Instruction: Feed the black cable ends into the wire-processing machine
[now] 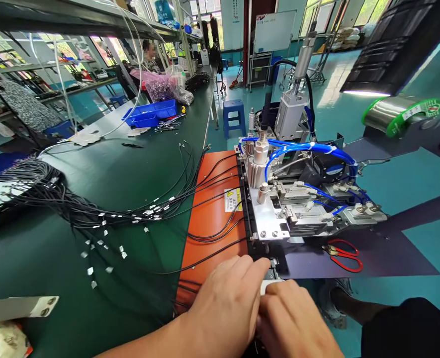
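Note:
My left hand (225, 301) and my right hand (294, 320) lie close together at the near end of a small machine (290, 199) with blue air tubes. Both hands have their fingers curled and pressed onto a small white part (270, 285) at the machine's black front fixture. What the fingers pinch beneath them is hidden. Black cables (212, 233) run across an orange mat (212, 214) into the machine's left side. A large bundle of black cables with white tags (55, 199) lies on the green bench to the left.
Red-handled scissors (342, 253) lie on the dark plate right of the machine. A solder wire spool (402, 114) sits at far right. Blue trays (150, 113) and a seated person (150, 54) are further down the bench. A blue stool (234, 117) stands in the aisle.

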A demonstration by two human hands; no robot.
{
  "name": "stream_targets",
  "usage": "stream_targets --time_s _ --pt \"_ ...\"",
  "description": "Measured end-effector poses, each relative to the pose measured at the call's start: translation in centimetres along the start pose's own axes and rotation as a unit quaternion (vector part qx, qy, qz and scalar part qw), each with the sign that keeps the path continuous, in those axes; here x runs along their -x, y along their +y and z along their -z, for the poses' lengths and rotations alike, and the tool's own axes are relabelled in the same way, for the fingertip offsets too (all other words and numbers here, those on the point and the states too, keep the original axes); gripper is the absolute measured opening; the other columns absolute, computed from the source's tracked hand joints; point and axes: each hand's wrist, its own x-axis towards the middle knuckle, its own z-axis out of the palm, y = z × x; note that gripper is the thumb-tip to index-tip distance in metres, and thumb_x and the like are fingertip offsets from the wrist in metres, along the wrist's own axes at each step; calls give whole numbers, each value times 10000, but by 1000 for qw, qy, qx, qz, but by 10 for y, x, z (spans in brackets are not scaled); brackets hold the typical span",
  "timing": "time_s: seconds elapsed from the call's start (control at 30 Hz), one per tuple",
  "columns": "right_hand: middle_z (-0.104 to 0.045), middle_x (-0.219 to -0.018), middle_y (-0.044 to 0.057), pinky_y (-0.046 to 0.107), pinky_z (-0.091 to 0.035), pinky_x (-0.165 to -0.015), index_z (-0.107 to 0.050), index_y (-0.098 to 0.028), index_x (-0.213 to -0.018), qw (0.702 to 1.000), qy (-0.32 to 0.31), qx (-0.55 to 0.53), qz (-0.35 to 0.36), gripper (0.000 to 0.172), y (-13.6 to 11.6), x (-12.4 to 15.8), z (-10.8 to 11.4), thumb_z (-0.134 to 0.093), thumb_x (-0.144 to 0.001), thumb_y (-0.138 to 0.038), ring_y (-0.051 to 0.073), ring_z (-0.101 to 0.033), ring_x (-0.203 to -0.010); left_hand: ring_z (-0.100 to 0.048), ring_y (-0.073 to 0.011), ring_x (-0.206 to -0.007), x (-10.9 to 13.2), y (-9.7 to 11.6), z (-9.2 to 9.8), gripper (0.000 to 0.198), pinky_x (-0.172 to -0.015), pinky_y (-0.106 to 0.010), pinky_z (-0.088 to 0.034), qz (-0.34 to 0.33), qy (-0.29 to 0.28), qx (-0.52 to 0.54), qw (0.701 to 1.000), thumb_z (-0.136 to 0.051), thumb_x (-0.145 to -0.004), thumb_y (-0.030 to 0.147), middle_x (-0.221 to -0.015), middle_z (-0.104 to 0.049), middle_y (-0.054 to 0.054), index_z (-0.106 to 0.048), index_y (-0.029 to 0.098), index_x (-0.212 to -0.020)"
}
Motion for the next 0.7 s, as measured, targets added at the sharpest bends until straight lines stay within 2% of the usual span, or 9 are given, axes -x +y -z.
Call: stream_targets --time_s 0.07,0.17,0.27,0.3,0.4,0.5,0.57,0.63,0.7 --pt "-616 -838 60 342 -449 -647 -602 -211 -880 999 -26 -29 -27 256 12 -3 13 -409 -1046 -234 210 -572 -709 -600 -232 -837 1 1 -3 361 -748 -382 -562 -8 -5 19 1000 -435 -963 116 -972 -654 -86 -522 135 -1312" --pt "-623 -789 15 282 -499 -595 -596 -240 -875 993 -64 -75 -62 227 32 -6 28 -460 -1041 -314 172 -604 -660 -597 -232 -883 2 1 -7 357 -797 -383 -555 -25 -26 49 998 -433 -987 146 -1039 -655 -94 -497 134 -1338" --pt "-689 -860 -11 208 -567 -647 -617 -267 -1016 974 -74 -156 -149 114 44 -4 35 -537 -1007 -348 145 -683 -726 -578 -228 -890 0 1 -7 290 -798 -370 -539 -26 -32 64 997 -419 -1005 156 -1033 -643 -93 -544 141 -1266" --pt "-713 -903 -16 190 -582 -680 -621 -279 -1085 963 -73 -183 -183 137 46 -1 36 -561 -993 -362 144 -706 -767 -571 -225 -883 -2 1 -7 264 -786 -360 -532 -21 -26 67 997 -421 -1012 166 -1014 -638 -88 -564 147 -1232" --pt "-745 -959 -23 167 -594 -741 -657 -299 -1111 935 -65 -235 -258 196 48 5 37 -616 -954 -410 156 -732 -841 -548 -208 -828 -6 1 -8 193 -717 -322 -501 -20 -2 65 998 -446 -1030 223 -937 -614 -63 -623 174 -1093" --pt "-750 -952 -15 168 -589 -757 -697 -286 -1006 923 -61 -249 -287 174 46 7 34 -634 -938 -433 164 -729 -853 -519 -183 -747 -8 0 -11 235 -643 -295 -449 -35 23 50 998 -446 -1043 256 -847 -580 -38 -643 179 -941" --pt "-753 -979 1 181 -598 -756 -691 -277 -1066 917 -40 -255 -305 217 44 7 31 -638 -932 -440 176 -735 -879 -506 -175 -714 -9 -2 -14 267 -616 -293 -422 -35 37 42 998 -439 -1046 254 -810 -566 -31 -643 175 -893" --pt "-755 -994 14 192 -609 -741 -666 -266 -1143 916 -10 -245 -318 278 44 7 29 -646 -928 -440 182 -743 -881 -504 -175 -704 -9 -5 -18 268 -609 -296 -410 -25 50 40 998 -446 -1042 242 -794 -560 -30 -640 173 -872" --pt "-751 -986 12 196 -608 -720 -653 -263 -1164 929 26 -204 -308 290 45 8 30 -661 -923 -425 172 -745 -834 -508 -176 -703 -9 -7 -20 256 -613 -299 -409 -18 59 41 997 -457 -1035 229 -786 -559 -30 -637 170 -863"
